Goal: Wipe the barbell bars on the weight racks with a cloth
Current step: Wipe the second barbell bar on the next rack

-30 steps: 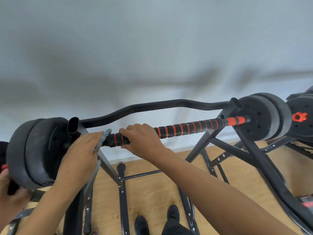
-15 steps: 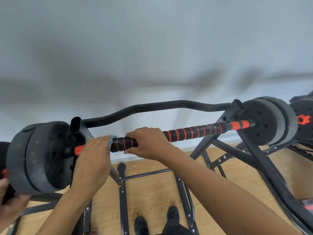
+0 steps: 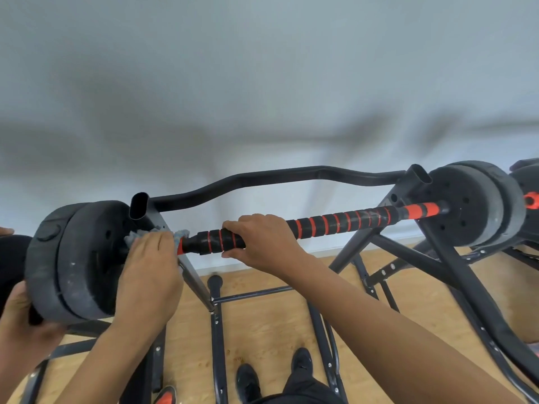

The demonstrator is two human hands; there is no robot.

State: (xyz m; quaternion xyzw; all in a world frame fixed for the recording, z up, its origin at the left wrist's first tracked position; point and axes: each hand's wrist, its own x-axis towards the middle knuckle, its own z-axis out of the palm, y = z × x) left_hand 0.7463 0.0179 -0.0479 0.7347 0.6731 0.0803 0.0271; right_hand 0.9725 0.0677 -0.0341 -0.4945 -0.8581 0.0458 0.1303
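Barbell bar (image 3: 335, 223) lies horizontal on the rack (image 3: 417, 182), long axis left to right across the view, right end a bit higher in frame. Each end runs into a pair of black weight plates: left plates (image 3: 73, 258) near the camera, right plates (image 3: 472, 205) further off. The bar sits at chest height in front of the person, across the two rack uprights.

Left hand (image 3: 151, 263) grasps a blue-grey cloth (image 3: 182, 233) against the bar's left end, just beside the inner left plate, with cloth bunched out on both sides of the fingers. Right hand (image 3: 262, 246) is clamped round the striped grip, fingers over the top, thumb beneath, just right of the cloth. A third hand (image 3: 20, 316) at the left edge touches the lower rim of the outer left plate.

Light wooden floor (image 3: 262, 330) below, with black rack legs and cross braces spread over it. Plain pale grey wall (image 3: 262, 83) behind, soft shadows on it. A black curved bar (image 3: 277, 172) spans the rack tops behind the barbell. Black shoes (image 3: 248, 380) at the bottom.

Bar look: black foam grip with red spiral stripes, solid red sections near both plates. Plates are matte and scuffed, with small round holes.
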